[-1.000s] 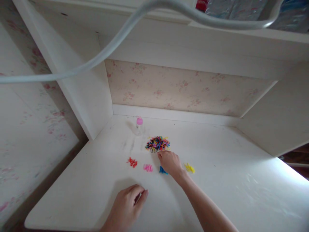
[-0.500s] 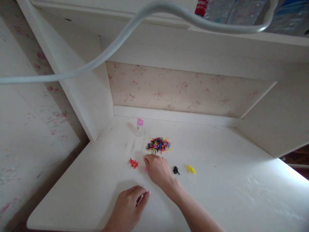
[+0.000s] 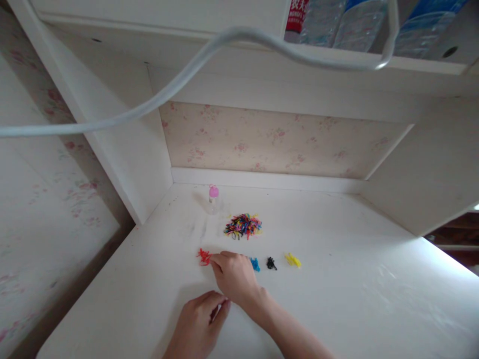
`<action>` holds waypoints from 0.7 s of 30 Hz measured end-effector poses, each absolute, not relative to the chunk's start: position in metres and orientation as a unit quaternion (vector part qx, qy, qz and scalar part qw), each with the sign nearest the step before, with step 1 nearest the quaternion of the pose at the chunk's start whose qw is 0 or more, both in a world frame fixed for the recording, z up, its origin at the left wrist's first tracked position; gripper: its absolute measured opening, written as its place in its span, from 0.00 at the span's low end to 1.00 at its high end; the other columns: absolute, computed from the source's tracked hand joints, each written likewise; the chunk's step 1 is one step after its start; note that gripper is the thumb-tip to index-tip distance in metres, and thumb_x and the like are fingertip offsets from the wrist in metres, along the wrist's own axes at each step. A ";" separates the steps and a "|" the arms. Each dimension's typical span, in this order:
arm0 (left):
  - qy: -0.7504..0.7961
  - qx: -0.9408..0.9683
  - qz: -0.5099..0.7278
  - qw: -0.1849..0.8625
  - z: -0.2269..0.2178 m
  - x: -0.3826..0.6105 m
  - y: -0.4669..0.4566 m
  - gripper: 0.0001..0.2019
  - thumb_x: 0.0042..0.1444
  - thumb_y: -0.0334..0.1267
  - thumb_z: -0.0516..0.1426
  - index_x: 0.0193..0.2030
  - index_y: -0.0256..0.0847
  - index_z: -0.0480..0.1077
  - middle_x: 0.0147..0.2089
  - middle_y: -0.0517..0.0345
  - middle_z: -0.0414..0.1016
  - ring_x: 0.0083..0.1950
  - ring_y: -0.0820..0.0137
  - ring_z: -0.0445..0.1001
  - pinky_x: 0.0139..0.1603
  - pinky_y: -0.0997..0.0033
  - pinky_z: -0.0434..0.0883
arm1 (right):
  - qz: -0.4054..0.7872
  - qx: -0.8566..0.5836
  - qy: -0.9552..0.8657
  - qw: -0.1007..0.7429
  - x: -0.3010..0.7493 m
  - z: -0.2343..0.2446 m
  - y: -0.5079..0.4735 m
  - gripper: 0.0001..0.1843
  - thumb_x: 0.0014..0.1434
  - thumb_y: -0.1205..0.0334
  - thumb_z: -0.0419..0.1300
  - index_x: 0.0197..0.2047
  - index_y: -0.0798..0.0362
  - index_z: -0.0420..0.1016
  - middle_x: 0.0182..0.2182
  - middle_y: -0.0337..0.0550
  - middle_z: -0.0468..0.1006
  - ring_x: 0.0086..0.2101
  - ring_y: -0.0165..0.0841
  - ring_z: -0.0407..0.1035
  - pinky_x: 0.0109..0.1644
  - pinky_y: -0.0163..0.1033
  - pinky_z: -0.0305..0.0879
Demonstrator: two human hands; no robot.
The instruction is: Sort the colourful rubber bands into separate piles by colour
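Note:
A mixed heap of tiny coloured bands (image 3: 243,225) lies on the white desk (image 3: 337,279). In front of it sit small sorted piles: red (image 3: 203,257), blue (image 3: 255,264), black (image 3: 271,263) and yellow (image 3: 293,260). My right hand (image 3: 232,275) reaches across to the red pile, its fingertips pinched at that pile's right edge; it covers the spot where a pink pile lay. What the pinch holds is too small to see. My left hand (image 3: 198,324) rests on the desk near the front edge, fingers curled together.
A small clear bottle with a pink cap (image 3: 213,198) stands behind the heap. A white upright panel (image 3: 123,149) closes the left side, a sloped panel the right. A grey cable (image 3: 179,80) hangs overhead. Bottles (image 3: 337,22) stand on the shelf above.
My right hand has moved left from the mixed heap, over the pink pile, to the red pile. The blue and black piles are now uncovered. My left hand has barely moved.

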State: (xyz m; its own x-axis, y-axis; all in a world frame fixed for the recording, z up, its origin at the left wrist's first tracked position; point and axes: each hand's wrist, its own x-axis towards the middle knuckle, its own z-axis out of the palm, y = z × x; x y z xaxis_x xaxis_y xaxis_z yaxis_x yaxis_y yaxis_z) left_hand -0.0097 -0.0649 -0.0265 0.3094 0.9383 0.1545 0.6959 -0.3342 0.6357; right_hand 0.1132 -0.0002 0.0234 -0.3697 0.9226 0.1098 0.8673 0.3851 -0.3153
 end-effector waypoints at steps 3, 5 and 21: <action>0.532 0.779 0.252 0.215 -0.025 -0.009 -0.065 0.15 0.62 0.41 0.48 0.25 0.42 0.66 0.23 0.62 0.69 0.24 0.74 0.67 0.27 0.77 0.61 | 0.132 -0.561 -0.796 0.184 0.135 0.021 -0.017 0.17 0.64 0.62 0.46 0.34 0.49 0.76 0.30 0.38 0.78 0.31 0.27 0.71 0.34 0.27 0.58; 0.535 0.778 0.249 0.215 -0.023 -0.007 -0.066 0.16 0.62 0.42 0.48 0.25 0.41 0.65 0.23 0.62 0.69 0.25 0.74 0.67 0.28 0.77 0.61 | 0.157 -0.572 -0.773 0.226 0.154 0.018 -0.030 0.18 0.65 0.60 0.45 0.34 0.49 0.77 0.29 0.39 0.78 0.30 0.26 0.70 0.34 0.27 0.59; 0.630 0.763 0.117 0.087 0.023 0.014 0.027 0.12 0.60 0.43 0.49 0.38 0.47 0.73 0.36 0.60 0.78 0.37 0.69 0.75 0.37 0.74 0.65 | 0.239 -0.668 -0.587 0.390 0.262 -0.029 -0.078 0.23 0.57 0.44 0.52 0.34 0.52 0.80 0.20 0.40 0.73 0.20 0.29 0.64 0.25 0.31 0.60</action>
